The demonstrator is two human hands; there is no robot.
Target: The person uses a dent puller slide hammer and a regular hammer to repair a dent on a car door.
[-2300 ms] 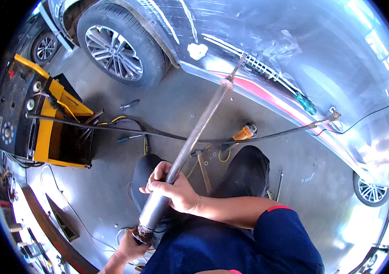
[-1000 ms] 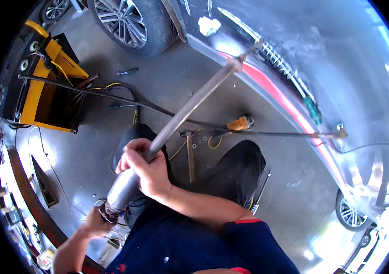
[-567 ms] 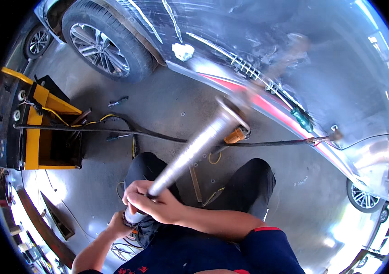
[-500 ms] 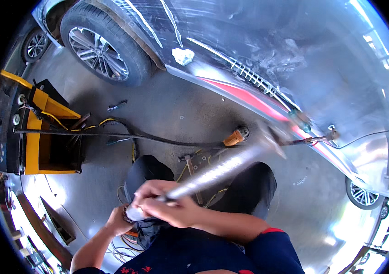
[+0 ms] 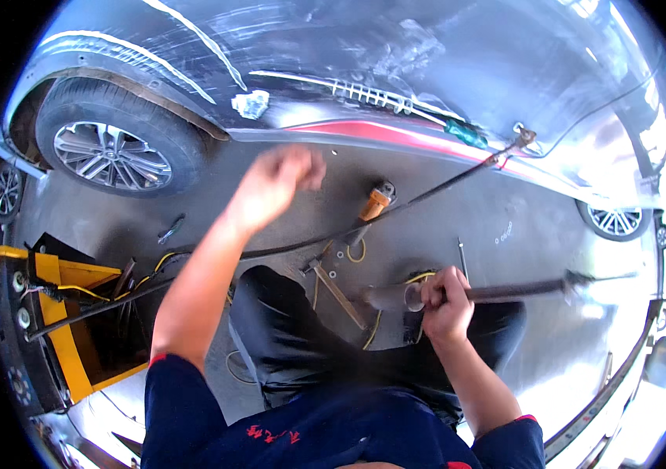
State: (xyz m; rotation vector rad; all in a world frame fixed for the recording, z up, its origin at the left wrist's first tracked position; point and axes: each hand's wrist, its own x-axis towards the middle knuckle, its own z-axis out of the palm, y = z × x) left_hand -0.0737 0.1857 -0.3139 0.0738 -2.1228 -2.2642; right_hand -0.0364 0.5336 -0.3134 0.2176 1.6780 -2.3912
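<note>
Right now the hands are well apart: the right hand (image 5: 448, 298) is clamped round a long metal tool (image 5: 516, 292), its rod shooting out to 3 o'clock, its thicker end poking out to 9, held above the lap. Up at 10 o'clock from there, the left hand (image 5: 282, 172) is a blur, too smeared to tell whether its fingers are spread or curled! Below it all, a grey workshop floor (image 5: 426, 246), and filling 12 o'clock of the view, a scuffed car panel (image 5: 403, 47). A green-handled screwdriver (image 5: 466, 133) lies along that panel, a wheel (image 5: 112, 159) sits at 10, a yellow-and-black machine (image 5: 87, 273) at 8. And cutting between right hand and car, a dark cable (image 5: 426, 195) slants from 8 to 2! An orange grinder (image 5: 374, 205) and a hammer (image 5: 341, 297) lie on the floor, 11 and 9 o'clock from the right hand.
</note>
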